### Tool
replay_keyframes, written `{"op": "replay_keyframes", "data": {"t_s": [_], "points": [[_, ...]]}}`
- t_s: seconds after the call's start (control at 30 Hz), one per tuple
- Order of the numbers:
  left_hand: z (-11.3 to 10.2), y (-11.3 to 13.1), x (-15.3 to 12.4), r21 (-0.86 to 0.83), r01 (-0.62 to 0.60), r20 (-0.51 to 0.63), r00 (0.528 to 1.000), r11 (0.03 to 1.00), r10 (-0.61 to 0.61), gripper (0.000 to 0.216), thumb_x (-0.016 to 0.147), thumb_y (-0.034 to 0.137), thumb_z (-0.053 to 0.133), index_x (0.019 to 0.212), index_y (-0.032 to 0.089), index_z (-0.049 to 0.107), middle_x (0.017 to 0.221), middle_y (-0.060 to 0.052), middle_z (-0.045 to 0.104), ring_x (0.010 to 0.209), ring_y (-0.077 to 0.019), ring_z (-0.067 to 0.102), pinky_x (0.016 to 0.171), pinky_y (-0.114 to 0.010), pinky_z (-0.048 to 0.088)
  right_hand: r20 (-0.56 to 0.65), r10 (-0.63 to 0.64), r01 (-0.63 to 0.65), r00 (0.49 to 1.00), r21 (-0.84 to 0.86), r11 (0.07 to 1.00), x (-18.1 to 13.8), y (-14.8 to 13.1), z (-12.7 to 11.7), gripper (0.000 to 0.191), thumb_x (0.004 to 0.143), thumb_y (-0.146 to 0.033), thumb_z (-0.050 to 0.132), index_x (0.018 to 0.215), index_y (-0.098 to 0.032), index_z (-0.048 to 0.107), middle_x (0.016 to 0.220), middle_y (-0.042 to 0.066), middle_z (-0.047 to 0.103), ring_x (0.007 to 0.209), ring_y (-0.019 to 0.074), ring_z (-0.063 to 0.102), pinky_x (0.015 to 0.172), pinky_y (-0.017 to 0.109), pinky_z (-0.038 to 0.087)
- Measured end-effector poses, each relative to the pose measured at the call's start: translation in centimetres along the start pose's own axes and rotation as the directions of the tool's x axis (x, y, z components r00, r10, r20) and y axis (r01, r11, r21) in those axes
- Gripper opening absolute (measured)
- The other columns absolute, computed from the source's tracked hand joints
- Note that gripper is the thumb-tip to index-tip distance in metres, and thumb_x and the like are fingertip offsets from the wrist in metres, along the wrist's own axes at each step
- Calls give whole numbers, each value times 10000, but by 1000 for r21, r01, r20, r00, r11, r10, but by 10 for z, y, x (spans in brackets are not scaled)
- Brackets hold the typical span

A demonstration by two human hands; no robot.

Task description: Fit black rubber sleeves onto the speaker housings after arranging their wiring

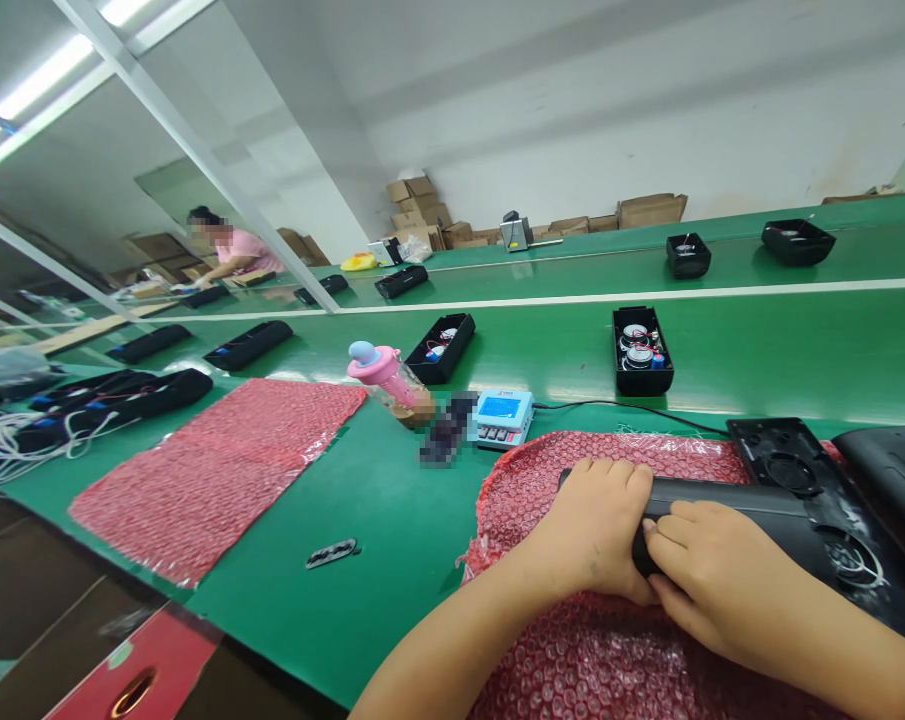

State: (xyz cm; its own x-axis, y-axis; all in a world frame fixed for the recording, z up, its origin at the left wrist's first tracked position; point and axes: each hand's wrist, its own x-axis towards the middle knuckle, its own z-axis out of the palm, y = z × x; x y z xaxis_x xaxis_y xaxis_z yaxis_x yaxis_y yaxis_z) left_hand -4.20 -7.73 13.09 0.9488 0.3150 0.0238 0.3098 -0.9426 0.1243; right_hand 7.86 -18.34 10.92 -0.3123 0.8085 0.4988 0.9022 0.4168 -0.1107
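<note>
My left hand point(600, 525) is wrapped over the left end of a long black speaker housing point(748, 505). Right beside it, my right hand point(711, 575) grips the same housing, its fingers curled around the near end. Pink bubble wrap point(572, 655) lies beneath both hands. A black panel with round speaker openings point(793, 465) rests just beyond the housing. At the right edge sits another black casing point(891, 480), and a round speaker part point(853, 558) shows beside my right wrist. My palms hide much of what they hold.
A light-blue tester point(503, 415) with a cable, a pink-lidded bottle point(396, 385) and a small black strip point(332, 553) stand on the green bench point(272, 620). Open speaker boxes point(642, 350) sit on the green line behind. Another bubble-wrap sheet point(227, 470) lies left. A person point(238, 250) works far left.
</note>
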Motion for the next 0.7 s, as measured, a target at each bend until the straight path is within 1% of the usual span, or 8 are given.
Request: {"op": "replay_keyframes", "data": {"t_s": [0.1,0.17,0.27,0.37,0.47,0.57,0.63,0.7], "points": [[0,0,0,-5,0,11,1000,1000,0,767,408,491,751,1030,144,467,969,-73,560,849,-275,531,735,-405,440,41,24,-26,999,37,999,1,2,-3,93,629,-109,595,674,-189,580,637,-5,569,600,167,452,602,305,278],[0,0,0,-3,1,17,1000,1000,-1,777,417,499,745,1047,142,463,974,-75,560,852,-279,530,737,-412,440,109,45,-53,993,70,996,1,4,-5,87,657,-111,583,692,-191,586,649,-4,575,610,167,460,603,303,280],[0,0,0,1,4,20,1000,1000,-4,784,432,516,736,1060,133,464,981,-82,564,853,-283,530,739,-422,442,215,79,-103,973,100,990,2,6,-8,80,700,-126,563,722,-196,595,679,-3,589,636,170,480,613,304,285],[0,-1,0,-4,2,13,1000,1000,-2,777,434,526,741,1050,137,472,982,-80,568,858,-284,533,742,-421,444,282,106,-143,953,112,983,2,12,-13,93,729,-147,553,770,-205,613,713,-1,606,661,175,507,623,303,300],[-1,-2,0,-21,-4,9,1000,1000,4,762,425,551,752,1017,153,483,973,-67,570,854,-275,538,733,-408,443,336,106,-158,936,132,979,0,22,-24,140,755,-174,543,847,-240,627,777,-7,629,716,174,542,648,294,324],[-2,-3,0,-33,-16,-5,1000,999,16,777,417,575,757,1012,157,484,971,-61,572,850,-269,542,729,-401,442,363,122,-181,924,132,975,-4,28,-33,174,772,-187,541,885,-280,636,809,-18,639,752,165,560,679,287,342],[-2,-2,0,-34,-20,-9,1000,999,19,789,413,578,758,1020,154,482,975,-66,574,853,-272,544,729,-400,442,330,121,-164,936,106,981,-6,27,-35,190,752,-182,559,895,-276,642,793,-14,642,730,165,564,668,288,346],[-2,-1,0,-28,-13,-6,1000,1000,13,799,409,569,761,1028,151,479,981,-72,575,854,-276,545,729,-400,442,269,97,-116,958,57,992,-6,22,-32,155,717,-174,580,839,-241,649,753,2,643,680,176,559,636,297,342]]}}
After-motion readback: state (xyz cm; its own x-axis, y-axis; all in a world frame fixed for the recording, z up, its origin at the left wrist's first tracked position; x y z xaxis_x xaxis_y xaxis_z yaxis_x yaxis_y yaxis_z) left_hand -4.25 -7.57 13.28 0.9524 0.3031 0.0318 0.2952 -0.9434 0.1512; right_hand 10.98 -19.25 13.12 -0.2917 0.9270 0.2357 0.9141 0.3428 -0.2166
